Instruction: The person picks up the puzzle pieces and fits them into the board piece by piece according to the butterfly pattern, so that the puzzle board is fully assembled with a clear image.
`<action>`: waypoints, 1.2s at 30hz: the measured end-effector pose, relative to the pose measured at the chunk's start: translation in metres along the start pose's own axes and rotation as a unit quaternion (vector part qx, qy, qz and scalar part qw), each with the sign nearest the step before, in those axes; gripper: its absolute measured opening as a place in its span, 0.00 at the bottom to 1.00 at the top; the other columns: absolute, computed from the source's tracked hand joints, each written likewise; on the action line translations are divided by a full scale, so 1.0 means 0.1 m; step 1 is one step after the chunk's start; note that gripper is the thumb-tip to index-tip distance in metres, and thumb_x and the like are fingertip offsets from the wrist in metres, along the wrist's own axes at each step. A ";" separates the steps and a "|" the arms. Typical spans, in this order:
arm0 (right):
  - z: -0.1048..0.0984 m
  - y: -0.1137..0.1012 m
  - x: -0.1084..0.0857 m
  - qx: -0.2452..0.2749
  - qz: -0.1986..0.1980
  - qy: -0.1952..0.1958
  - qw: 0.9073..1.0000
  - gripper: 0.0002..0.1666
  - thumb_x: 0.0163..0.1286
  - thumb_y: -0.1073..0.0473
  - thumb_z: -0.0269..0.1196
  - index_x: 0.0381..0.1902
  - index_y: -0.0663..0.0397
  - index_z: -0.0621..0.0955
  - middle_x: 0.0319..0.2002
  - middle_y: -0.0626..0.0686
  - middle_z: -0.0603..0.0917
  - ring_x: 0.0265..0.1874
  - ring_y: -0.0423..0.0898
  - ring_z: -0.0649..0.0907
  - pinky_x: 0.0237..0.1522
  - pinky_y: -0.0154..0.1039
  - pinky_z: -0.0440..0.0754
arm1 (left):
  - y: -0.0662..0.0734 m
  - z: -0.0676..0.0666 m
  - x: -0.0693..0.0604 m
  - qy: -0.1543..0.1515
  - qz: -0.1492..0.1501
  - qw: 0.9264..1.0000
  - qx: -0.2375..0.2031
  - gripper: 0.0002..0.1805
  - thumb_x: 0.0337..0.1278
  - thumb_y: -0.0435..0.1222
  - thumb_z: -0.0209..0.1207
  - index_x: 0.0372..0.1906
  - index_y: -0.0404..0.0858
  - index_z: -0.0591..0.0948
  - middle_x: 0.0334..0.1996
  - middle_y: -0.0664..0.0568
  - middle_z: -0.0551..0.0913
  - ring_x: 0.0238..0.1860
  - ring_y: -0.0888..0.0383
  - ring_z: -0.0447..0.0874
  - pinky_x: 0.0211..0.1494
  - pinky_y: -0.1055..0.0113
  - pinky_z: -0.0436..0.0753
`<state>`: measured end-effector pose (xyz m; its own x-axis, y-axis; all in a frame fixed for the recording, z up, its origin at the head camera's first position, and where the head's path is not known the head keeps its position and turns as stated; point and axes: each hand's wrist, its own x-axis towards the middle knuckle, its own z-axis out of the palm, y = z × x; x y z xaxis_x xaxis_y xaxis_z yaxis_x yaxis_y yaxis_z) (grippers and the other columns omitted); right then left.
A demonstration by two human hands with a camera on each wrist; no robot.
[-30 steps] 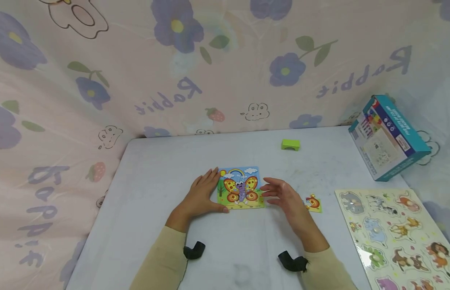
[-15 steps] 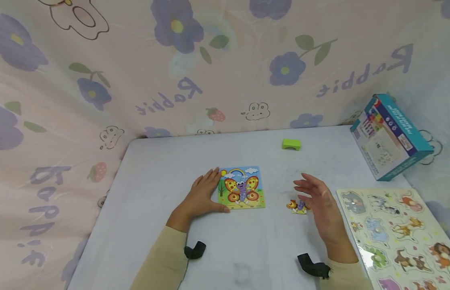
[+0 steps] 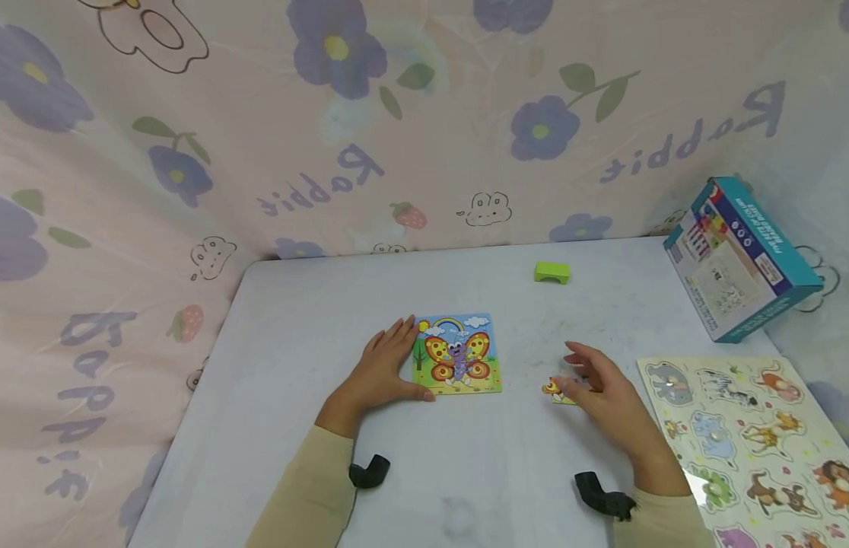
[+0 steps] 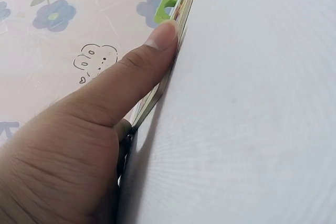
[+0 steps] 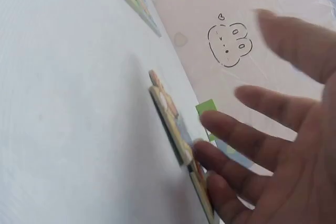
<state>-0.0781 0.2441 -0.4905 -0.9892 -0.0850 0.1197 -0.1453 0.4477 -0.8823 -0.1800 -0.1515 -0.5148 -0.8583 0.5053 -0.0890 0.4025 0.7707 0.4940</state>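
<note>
A square butterfly puzzle (image 3: 457, 354) lies flat on the white table, with yellow, red and purple wings and body under a rainbow. My left hand (image 3: 375, 369) rests against its left side, fingers straight, thumb along the lower edge; in the left wrist view that thumb (image 4: 131, 80) touches the board's thin edge. To the right, my right hand (image 3: 612, 403) hovers over loose puzzle pieces (image 3: 554, 391), partly covering them. In the right wrist view its fingers are spread beside the pieces (image 5: 170, 121), and nothing is gripped.
A light green arch block (image 3: 551, 272) stands toward the back of the table. At the right lies a large animal peg board (image 3: 746, 434). Behind it a teal and white box (image 3: 742, 262) leans by the patterned curtain (image 3: 424, 122).
My right hand has moved right, away from the butterfly puzzle, and come down over the loose pieces, uncovering then partly hiding them. The left hand has stayed in place.
</note>
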 end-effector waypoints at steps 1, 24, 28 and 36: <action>-0.01 0.01 0.00 -0.029 0.007 -0.018 0.999 0.37 0.78 0.57 0.71 0.79 0.61 0.73 0.67 0.64 0.80 0.67 0.58 0.76 0.65 0.33 0.72 | 0.00 0.00 0.00 0.001 0.001 1.000 -0.001 0.76 0.43 0.72 0.77 0.90 0.41 0.51 0.89 0.55 0.42 0.87 0.55 0.34 0.85 0.50 0.38; 0.14 -0.05 0.06 -0.177 0.017 -0.043 0.983 0.18 0.67 0.73 0.74 0.53 0.64 0.85 0.54 0.63 0.81 0.58 0.67 0.78 0.60 0.65 0.77 | 0.01 -0.01 0.00 -0.001 -0.007 1.000 -0.001 0.76 0.43 0.73 0.77 0.90 0.43 0.51 0.89 0.57 0.42 0.87 0.57 0.32 0.85 0.51 0.37; 0.15 -0.08 0.05 -0.163 0.024 -0.024 0.986 0.21 0.70 0.71 0.74 0.59 0.62 0.83 0.52 0.60 0.84 0.53 0.59 0.83 0.56 0.59 0.81 | 0.01 0.00 0.00 -0.005 -0.011 1.000 0.000 0.76 0.43 0.73 0.76 0.90 0.44 0.51 0.89 0.58 0.40 0.87 0.59 0.31 0.85 0.52 0.36; 0.19 -0.20 0.05 -0.094 0.068 0.003 0.993 0.19 0.78 0.62 0.71 0.61 0.56 0.80 0.35 0.52 0.84 0.28 0.47 0.82 0.29 0.37 0.81 | 0.00 0.00 0.00 -0.007 -0.011 1.000 0.003 0.76 0.43 0.74 0.76 0.90 0.45 0.50 0.89 0.59 0.40 0.87 0.60 0.30 0.85 0.53 0.35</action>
<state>-0.0802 0.2179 -0.4811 -0.9999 -0.0072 0.0081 -0.0108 0.6124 -0.7905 -0.1798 -0.1509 -0.5149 -0.8630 0.4927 -0.1120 0.3844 0.7841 0.4872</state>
